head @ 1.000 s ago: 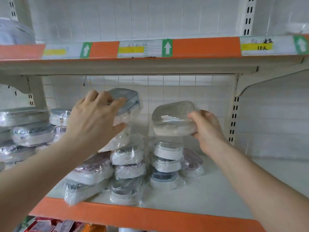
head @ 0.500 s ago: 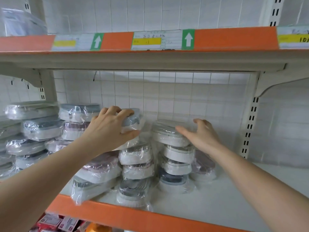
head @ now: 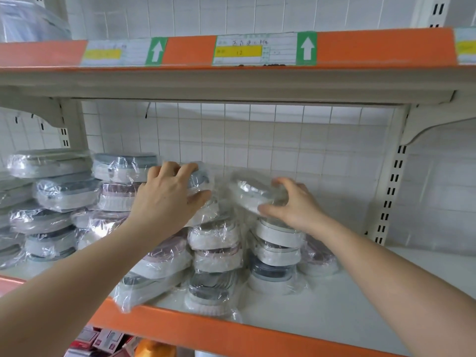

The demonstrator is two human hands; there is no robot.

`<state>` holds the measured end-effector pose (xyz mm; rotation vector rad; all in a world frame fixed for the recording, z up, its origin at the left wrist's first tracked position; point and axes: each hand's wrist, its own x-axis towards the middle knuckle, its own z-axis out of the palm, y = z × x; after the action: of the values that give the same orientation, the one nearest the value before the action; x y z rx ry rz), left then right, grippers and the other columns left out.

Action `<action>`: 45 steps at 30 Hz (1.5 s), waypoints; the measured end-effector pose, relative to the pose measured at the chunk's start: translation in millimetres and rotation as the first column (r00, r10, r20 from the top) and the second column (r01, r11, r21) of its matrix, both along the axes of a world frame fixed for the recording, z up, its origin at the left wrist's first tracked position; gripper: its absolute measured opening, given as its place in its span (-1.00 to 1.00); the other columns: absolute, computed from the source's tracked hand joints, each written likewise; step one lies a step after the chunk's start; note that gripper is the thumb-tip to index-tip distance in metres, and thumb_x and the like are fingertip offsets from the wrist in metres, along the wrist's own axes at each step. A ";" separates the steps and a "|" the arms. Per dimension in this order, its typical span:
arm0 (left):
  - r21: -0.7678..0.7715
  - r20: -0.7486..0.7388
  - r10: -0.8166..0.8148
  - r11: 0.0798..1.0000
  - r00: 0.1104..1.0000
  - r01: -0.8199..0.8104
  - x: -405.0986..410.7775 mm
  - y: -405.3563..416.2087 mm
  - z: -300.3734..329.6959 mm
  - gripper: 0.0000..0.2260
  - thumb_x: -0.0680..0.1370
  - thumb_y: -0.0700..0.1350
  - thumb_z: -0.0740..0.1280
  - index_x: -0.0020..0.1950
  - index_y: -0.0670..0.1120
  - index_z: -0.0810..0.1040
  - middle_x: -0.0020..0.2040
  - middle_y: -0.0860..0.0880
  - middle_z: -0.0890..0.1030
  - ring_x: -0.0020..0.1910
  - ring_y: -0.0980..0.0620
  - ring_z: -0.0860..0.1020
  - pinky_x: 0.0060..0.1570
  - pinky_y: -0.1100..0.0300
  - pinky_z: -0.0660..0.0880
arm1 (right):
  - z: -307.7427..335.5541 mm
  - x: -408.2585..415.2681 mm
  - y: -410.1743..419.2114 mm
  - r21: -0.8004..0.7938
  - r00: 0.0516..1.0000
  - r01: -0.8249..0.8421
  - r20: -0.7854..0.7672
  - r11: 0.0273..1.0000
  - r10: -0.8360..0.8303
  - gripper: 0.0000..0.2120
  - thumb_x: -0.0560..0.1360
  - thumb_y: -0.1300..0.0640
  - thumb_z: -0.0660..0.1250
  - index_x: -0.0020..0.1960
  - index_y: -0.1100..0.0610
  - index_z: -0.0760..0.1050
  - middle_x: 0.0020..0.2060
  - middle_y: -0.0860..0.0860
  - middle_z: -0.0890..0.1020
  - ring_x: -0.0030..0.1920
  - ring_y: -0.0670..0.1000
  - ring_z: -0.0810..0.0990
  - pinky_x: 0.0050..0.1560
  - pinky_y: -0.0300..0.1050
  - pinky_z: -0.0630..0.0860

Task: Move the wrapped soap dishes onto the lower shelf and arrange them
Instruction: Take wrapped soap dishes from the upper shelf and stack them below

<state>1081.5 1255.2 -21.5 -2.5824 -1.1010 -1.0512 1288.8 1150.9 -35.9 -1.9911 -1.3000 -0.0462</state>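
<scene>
Several plastic-wrapped soap dishes stand in stacks on the lower shelf (head: 347, 300). My left hand (head: 167, 197) grips a grey-lidded wrapped dish (head: 202, 177) on top of the middle stack (head: 215, 253); the hand hides most of it. My right hand (head: 296, 204) holds a white wrapped dish (head: 251, 193), tilted, on top of the right stack (head: 275, 253), fingers curled over its far edge and thumb under its near side.
More wrapped dishes are piled at the left (head: 56, 197) and one lies behind the right stack (head: 319, 256). The upper shelf (head: 231, 81) hangs close overhead with orange edge and price labels. A slotted upright (head: 391, 191) stands at right. Boxes (head: 103, 341) show below.
Both hands lowered their dishes onto the tops of the two stacks. The right hand went from flat fingers on its dish to curling around it. The view moved closer to the shelf.
</scene>
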 end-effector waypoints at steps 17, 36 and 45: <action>0.641 -0.223 -0.551 0.538 0.804 0.547 -18.1 -90.8 82.4 -0.74 0.54 -0.02 0.20 0.11 -0.12 0.56 -0.03 -0.07 0.62 -0.11 -0.10 0.56 -0.09 0.02 0.46 | 93.3 -17.3 -105.9 -0.248 0.943 -0.014 0.318 0.969 0.095 -0.59 0.45 -0.14 0.32 0.28 -0.10 0.44 0.21 -0.14 0.52 0.13 -0.17 0.51 0.07 -0.35 0.41; 0.428 -0.245 -0.419 0.762 0.874 0.486 177.7 -169.5 243.3 -0.67 0.56 0.11 0.17 0.32 0.11 0.37 0.22 0.04 0.44 0.09 0.05 0.43 0.11 0.17 0.35 | 261.7 72.7 -260.6 0.118 0.579 0.513 0.684 0.850 -0.444 -0.69 0.51 -0.03 0.28 0.24 -0.02 0.50 -0.01 -0.06 0.60 -0.18 -0.12 0.46 -0.16 -0.22 0.31; 0.015 -0.595 -0.156 0.979 0.788 0.205 250.3 -129.7 266.1 -0.47 0.56 0.16 0.18 0.48 0.02 0.18 0.45 0.00 0.27 0.41 -0.01 0.26 0.34 0.13 0.18 | 286.2 157.1 -186.4 -0.266 0.623 0.641 0.728 0.720 -0.286 -0.48 0.44 -0.17 0.29 0.26 0.14 0.49 0.12 0.11 0.61 0.11 0.12 0.59 0.10 -0.04 0.51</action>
<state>1331.8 1125.5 244.6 -2.6891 -0.6435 -0.2385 1445.9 964.5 250.3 -2.9296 -1.1772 -0.8120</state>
